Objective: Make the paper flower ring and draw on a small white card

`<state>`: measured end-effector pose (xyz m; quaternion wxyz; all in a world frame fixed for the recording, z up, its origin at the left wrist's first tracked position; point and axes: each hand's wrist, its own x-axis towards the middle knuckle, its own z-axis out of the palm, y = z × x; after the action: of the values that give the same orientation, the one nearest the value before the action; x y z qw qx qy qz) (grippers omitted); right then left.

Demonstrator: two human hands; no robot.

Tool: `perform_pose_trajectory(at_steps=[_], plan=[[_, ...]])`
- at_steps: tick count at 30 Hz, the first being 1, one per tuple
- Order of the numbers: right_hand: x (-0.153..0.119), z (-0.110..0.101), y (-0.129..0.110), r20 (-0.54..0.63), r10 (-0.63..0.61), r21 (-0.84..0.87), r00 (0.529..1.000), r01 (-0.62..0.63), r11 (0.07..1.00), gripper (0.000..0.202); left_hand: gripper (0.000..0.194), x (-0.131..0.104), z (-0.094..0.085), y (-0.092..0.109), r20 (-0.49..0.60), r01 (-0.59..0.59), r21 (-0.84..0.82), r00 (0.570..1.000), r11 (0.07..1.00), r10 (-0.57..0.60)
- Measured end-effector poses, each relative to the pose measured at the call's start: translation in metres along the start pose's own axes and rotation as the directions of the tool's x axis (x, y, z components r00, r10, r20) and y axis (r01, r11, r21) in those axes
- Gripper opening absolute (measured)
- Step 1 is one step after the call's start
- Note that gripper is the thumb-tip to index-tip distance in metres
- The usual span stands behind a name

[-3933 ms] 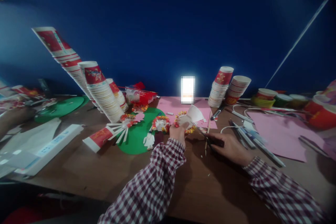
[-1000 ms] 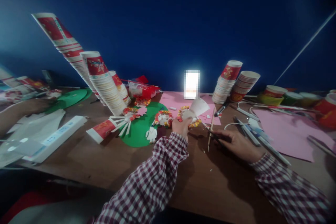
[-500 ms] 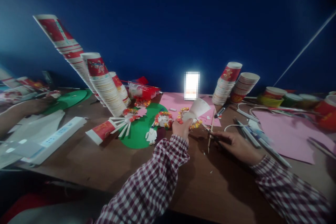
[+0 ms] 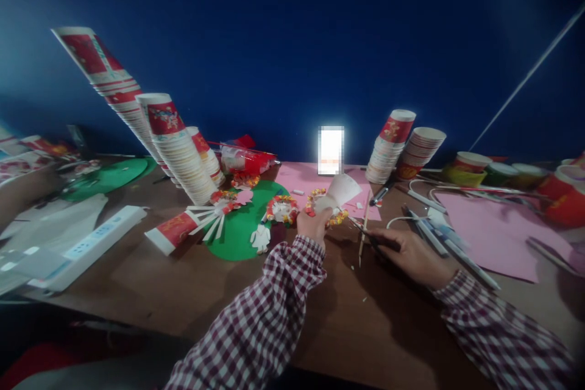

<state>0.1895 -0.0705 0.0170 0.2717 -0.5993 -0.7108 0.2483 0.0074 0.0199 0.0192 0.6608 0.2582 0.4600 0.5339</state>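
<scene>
My left hand (image 4: 314, 224) is closed on a cut paper cup (image 4: 343, 190) whose white side faces me. Red and yellow curled strips (image 4: 338, 217) ring the spot where my fingers grip. To the right, my right hand (image 4: 411, 253) is wrapped round dark-handled scissors (image 4: 377, 242), their thin tips pointing toward the cup. A thin wooden stick (image 4: 364, 237) lies by the scissors, partly crossed by them. Left of my left hand, a curled red-and-yellow paper ring (image 4: 282, 210) and a small white paper figure (image 4: 260, 237) rest on a green paper disc (image 4: 233, 248).
Tall leaning stacks of paper cups (image 4: 176, 155) stand at left, shorter stacks (image 4: 388, 149) at back right. A slit red cup (image 4: 171, 231) lies near a white power strip (image 4: 91, 248). Pink paper (image 4: 493, 244) lies at right. Another person's arm (image 4: 25, 192) reaches in at far left.
The whole view has shifted slightly, so things sit a little further left. Both hands keep nearly the same pose and hold the same things.
</scene>
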Motion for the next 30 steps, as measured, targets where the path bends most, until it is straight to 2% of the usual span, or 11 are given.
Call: perform_pose_trajectory(at_steps=[4, 11, 17, 24, 30], plan=[[0.000, 0.001, -0.002, -0.012, 0.030, -0.012, 0.999, -0.030, 0.999, 0.036, 0.029, -0.003, 0.001, 0.004, -0.006, 0.024, -0.008, 1.000, 1.000, -0.024], [-0.001, 0.001, -0.007, -0.022, 0.010, -0.050, 1.000, -0.011, 0.999, 0.035, 0.021, -0.005, 0.004, 0.005, -0.020, 0.097, -0.048, 0.995, 0.994, -0.099], [0.000, 0.001, -0.009, -0.029, 0.021, -0.069, 0.999, -0.023, 0.997, 0.035, 0.026, -0.006, 0.005, -0.001, -0.008, 0.056, -0.050, 0.998, 0.997, -0.056], [0.000, 0.003, -0.003, 0.013, 0.026, 0.022, 1.000, -0.026, 0.999, 0.037, 0.022, -0.011, 0.005, 0.003, -0.008, 0.115, -0.065, 0.993, 0.991, -0.116], [0.001, 0.005, -0.004, -0.047, -0.020, -0.050, 0.999, 0.018, 0.999, 0.037, 0.019, -0.012, 0.005, 0.003, 0.013, 0.151, -0.084, 0.989, 0.985, -0.150]])
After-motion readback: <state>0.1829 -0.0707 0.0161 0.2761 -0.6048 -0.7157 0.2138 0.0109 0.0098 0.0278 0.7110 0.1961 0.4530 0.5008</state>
